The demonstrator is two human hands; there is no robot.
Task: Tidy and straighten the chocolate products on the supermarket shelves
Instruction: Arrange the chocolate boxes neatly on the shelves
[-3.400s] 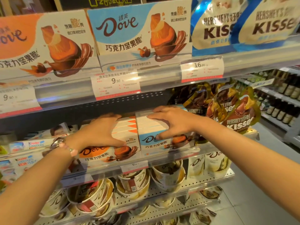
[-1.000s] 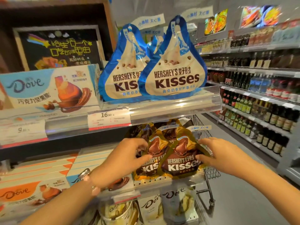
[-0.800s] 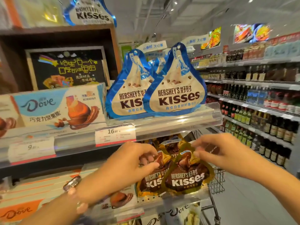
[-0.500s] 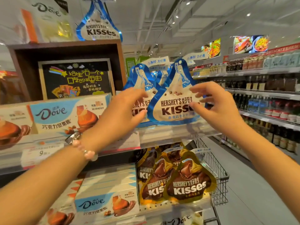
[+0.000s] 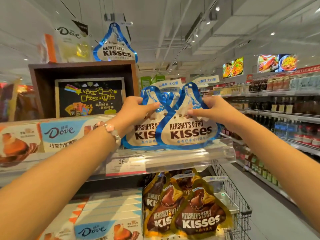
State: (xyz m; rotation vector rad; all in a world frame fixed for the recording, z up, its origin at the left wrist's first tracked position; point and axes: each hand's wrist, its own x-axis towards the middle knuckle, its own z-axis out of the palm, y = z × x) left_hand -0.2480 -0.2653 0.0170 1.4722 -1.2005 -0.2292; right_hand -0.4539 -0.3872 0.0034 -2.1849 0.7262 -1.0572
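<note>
**Both hands on the blue Kisses bags, upper shelf**

Far left, upper shelf: Dove boxes (image 5: 58,134) stand face-out, an orange one at the edge and a blue one beside it. Behind them, a dark wooden frame holds a chalkboard sign (image 5: 90,97).

Left hand (image 5: 136,108), beaded bracelet (image 5: 110,129) on the wrist: thumb and fingers pinch the upper part of the left blue Kisses bag (image 5: 143,134). This bag stands upright and is partly overlapped by its neighbour.

Right hand (image 5: 210,108): fingers curled, gripping the neck of the front blue Kisses bag (image 5: 188,132), which is upright just behind the clear shelf rail (image 5: 190,156). Price tag (image 5: 125,166) sits on the rail.

Shelf below: more Dove boxes, then gold Kisses bags (image 5: 195,217) overlapping. Right of the shelves: a wire trolley (image 5: 239,201), then the bottle aisle (image 5: 285,118).
</note>
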